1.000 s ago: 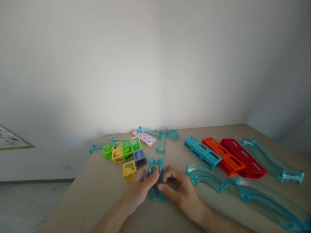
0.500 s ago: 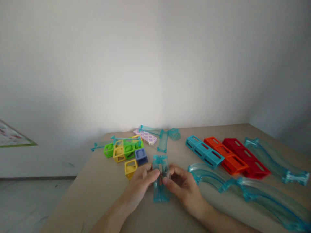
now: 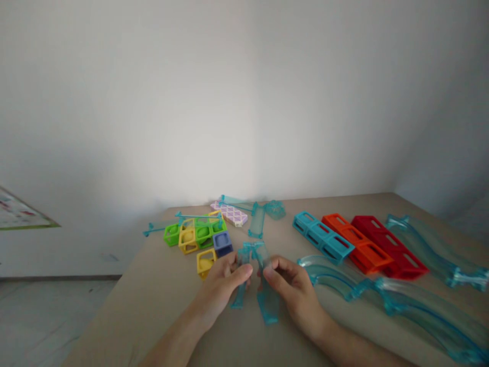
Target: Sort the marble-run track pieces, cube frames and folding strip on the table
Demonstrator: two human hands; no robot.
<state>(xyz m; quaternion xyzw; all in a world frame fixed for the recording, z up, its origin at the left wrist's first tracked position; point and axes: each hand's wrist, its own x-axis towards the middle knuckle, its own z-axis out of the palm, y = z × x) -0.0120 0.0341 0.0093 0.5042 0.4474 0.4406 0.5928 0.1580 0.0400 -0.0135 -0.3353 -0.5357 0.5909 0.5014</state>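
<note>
Two clear teal plastic track pieces are between my hands at the table's front middle. My left hand grips the left track piece between thumb and fingers. The right track piece is pinched in my right hand. Their far ends meet, while the near ends spread apart in a narrow V. Whether the far ends are joined or only touching, I cannot tell. Just beyond my left hand lies a yellow cube frame, with a blue-violet cube frame behind it.
Green and yellow cubes sit at the left with thin teal pieces on top. Behind are a purple-white patterned piece and a flat teal track. Rightward lie blue, orange and red blocks, plus curved teal tracks.
The two teal pieces were side by side and nearly parallel. Now their near ends have swung apart, the right one tilting outward with my right hand.
</note>
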